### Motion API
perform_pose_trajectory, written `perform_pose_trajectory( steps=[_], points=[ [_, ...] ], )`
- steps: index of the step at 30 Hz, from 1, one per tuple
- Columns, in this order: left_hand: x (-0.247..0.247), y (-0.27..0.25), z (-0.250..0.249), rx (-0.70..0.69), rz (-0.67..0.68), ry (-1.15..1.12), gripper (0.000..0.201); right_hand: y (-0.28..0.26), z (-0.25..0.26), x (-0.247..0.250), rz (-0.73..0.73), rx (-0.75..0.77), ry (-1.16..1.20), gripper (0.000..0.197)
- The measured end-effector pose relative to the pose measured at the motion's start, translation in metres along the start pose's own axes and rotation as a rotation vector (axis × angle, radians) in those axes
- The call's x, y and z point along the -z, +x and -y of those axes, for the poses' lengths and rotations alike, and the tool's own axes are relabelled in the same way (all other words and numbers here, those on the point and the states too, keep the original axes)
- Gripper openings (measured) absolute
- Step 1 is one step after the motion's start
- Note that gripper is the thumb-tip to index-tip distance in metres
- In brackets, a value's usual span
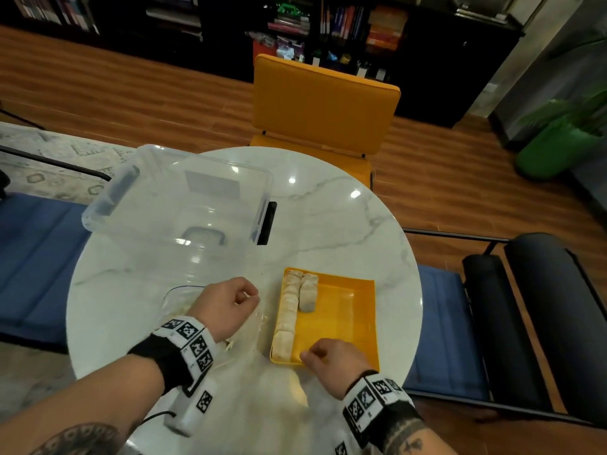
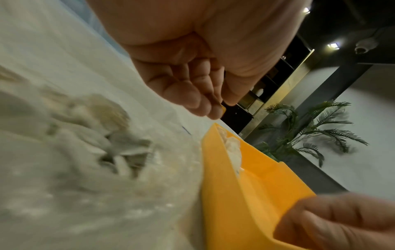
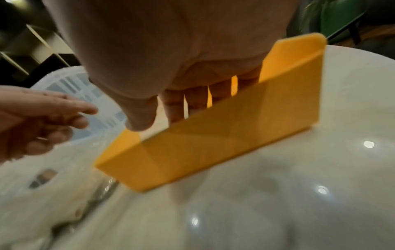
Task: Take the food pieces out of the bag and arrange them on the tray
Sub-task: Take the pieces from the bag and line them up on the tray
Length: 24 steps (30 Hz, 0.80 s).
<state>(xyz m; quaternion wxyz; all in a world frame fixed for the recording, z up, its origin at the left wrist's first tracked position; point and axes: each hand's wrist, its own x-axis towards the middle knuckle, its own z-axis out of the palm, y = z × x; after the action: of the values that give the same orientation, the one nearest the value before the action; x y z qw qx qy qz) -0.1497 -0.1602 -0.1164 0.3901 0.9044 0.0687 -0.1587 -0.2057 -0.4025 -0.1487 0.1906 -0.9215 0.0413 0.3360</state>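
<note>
A yellow tray [image 1: 341, 310] lies on the round marble table [image 1: 345, 218], right of centre. Pale food pieces [image 1: 289, 307] form a column along its left wall, with one more beside the top of the column. Left of the tray lies a clear plastic bag [image 1: 179, 298] with more pale pieces [image 2: 85, 135] inside. My left hand [image 1: 230, 300] hovers over the bag with loosely curled fingers and nothing visible in them. My right hand [image 1: 328, 359] is at the tray's near left corner. Its fingers [image 3: 175, 104] reach behind the near wall [image 3: 224, 135] and the thumb sits at the rim.
A big clear plastic bin [image 1: 177, 198] stands on the table's far left, with a black object [image 1: 267, 223] against its right side. An orange chair [image 1: 325, 106] stands behind the table. Blue cushioned seats flank it. A potted plant [image 1: 565, 139] is far right.
</note>
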Motion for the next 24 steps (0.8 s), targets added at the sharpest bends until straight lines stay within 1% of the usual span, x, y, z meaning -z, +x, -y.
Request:
perform_pose_trajectory(
  steps=[2,4,5,7,8,10,11,14,16,19,22,24],
  points=[
    [0.016,-0.008,0.013,0.019,-0.014,0.071,0.005,-0.002,-0.003,-0.009,-0.017,0.018,-0.077,0.049],
    [0.028,-0.012,0.031,0.044,-0.035,0.213,0.007,-0.003,-0.004,-0.013,-0.033,0.044,-0.155,0.054],
    [0.032,-0.013,0.041,0.059,-0.038,0.272,0.012,-0.003,-0.004,-0.015,-0.028,0.050,-0.190,0.054],
    [0.033,-0.014,0.058,0.076,0.001,0.387,0.031,-0.003,-0.004,-0.015,-0.007,0.047,-0.228,0.055],
    [0.029,-0.015,0.066,0.072,0.038,0.433,0.045,-0.003,-0.004,-0.015,-0.002,0.044,-0.235,0.055],
    [0.018,-0.015,0.075,0.047,0.104,0.464,0.073,-0.003,-0.002,-0.015,0.000,0.035,-0.237,0.055],
    [0.013,-0.015,0.077,0.041,0.129,0.474,0.083,-0.004,-0.001,-0.014,0.002,0.031,-0.234,0.056],
    [-0.004,-0.013,0.080,0.011,0.161,0.565,0.099,-0.004,0.000,-0.014,0.011,0.017,-0.224,0.056],
    [-0.012,-0.012,0.078,0.030,0.153,0.610,0.097,-0.004,0.001,-0.013,0.014,0.016,-0.221,0.056],
    [-0.017,-0.007,0.077,0.040,0.145,0.643,0.086,-0.003,0.003,-0.010,0.040,0.005,-0.227,0.055],
    [-0.015,-0.004,0.078,0.003,0.138,0.616,0.057,-0.002,0.001,-0.011,0.055,-0.001,-0.238,0.056],
    [-0.015,-0.005,0.078,-0.014,0.120,0.577,0.046,-0.001,0.001,-0.012,0.043,0.001,-0.235,0.057]
  ],
)
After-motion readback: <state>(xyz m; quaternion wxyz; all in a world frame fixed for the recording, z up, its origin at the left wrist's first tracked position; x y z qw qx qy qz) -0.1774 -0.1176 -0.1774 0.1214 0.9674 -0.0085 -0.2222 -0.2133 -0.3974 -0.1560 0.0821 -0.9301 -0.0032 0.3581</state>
